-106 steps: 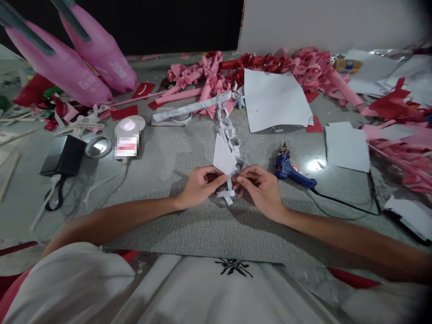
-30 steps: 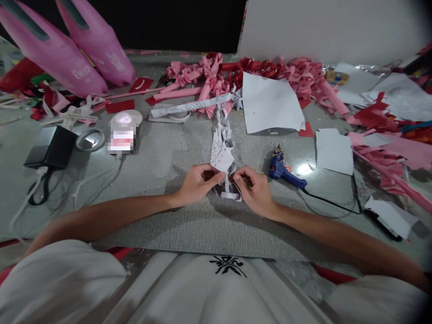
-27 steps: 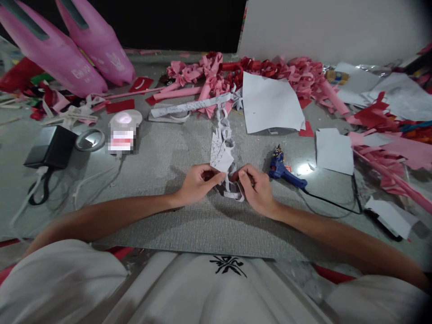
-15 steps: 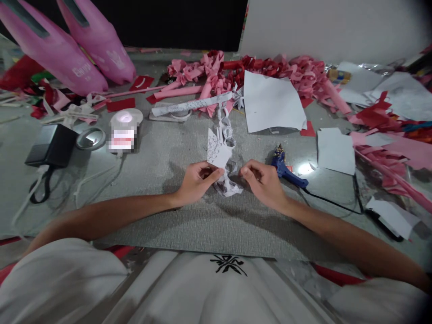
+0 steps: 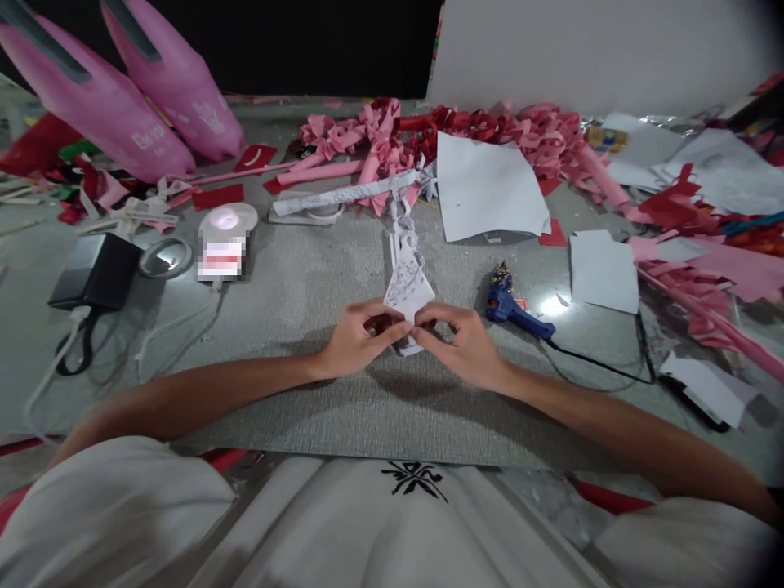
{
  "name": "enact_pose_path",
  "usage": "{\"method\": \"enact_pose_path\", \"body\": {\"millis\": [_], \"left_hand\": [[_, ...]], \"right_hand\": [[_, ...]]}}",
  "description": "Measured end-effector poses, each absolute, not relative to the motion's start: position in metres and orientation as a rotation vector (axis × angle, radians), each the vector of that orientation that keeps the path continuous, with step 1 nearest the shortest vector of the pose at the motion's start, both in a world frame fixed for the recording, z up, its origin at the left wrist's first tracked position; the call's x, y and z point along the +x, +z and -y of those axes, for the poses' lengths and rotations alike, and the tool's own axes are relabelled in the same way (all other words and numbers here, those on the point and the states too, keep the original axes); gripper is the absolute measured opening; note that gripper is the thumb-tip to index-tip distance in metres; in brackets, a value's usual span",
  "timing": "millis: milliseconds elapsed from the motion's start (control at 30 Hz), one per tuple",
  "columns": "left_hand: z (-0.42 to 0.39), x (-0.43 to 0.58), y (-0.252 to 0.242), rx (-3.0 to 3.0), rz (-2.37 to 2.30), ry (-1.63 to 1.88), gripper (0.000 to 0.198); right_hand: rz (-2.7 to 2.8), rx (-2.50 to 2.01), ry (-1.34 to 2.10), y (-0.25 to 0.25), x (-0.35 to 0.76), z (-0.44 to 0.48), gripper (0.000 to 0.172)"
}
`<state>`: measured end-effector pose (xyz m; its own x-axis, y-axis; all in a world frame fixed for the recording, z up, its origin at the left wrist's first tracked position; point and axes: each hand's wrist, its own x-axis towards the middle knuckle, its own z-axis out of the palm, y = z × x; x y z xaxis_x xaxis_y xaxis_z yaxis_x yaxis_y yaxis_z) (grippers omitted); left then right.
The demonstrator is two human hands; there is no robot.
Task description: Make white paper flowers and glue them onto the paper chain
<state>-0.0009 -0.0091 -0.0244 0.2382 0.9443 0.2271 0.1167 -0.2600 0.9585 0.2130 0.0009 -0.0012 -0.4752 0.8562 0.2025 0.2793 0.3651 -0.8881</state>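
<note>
My left hand (image 5: 366,336) and my right hand (image 5: 454,341) meet at the middle of the table, each pinching the near end of a white paper piece (image 5: 409,282) with dark marks on it. The piece widens above my fingertips, pointing away from me. Behind and partly beneath it, a chain of curled white paper strips (image 5: 403,219) runs toward the back; its near end shows just under my hands. A blue glue gun (image 5: 518,310) with a crusted nozzle lies to the right of my right hand.
Pink and red curled paper (image 5: 483,131) lines the back, with a white sheet (image 5: 490,188) before it. Left are pink bottles (image 5: 153,139), a black box (image 5: 95,269), a tape roll (image 5: 165,257) and a lit round device (image 5: 228,217). Another white sheet (image 5: 603,271) lies right, near the glue gun's cord (image 5: 594,367).
My right hand has moved left and now pinches the paper piece beside my left hand. The piece has turned, from tilting left to standing roughly centred between both hands.
</note>
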Motion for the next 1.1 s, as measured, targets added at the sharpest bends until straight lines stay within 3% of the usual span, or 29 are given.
{"method": "enact_pose_path", "body": {"millis": [233,633,1100], "left_hand": [[0.003,-0.003,-0.017,1.331,-0.945,1.032,0.033],[-0.002,-0.006,-0.014,1.164,-0.803,0.861,0.033],[-0.003,-0.002,-0.016,1.014,-0.717,0.848,0.033]], "right_hand": [[1.931,-0.945,1.157,-0.010,0.217,-0.005,0.024],[1.722,-0.783,1.498,-0.019,0.217,-0.007,0.014],[1.487,-0.863,1.462,-0.024,0.218,-0.012,0.028]]}}
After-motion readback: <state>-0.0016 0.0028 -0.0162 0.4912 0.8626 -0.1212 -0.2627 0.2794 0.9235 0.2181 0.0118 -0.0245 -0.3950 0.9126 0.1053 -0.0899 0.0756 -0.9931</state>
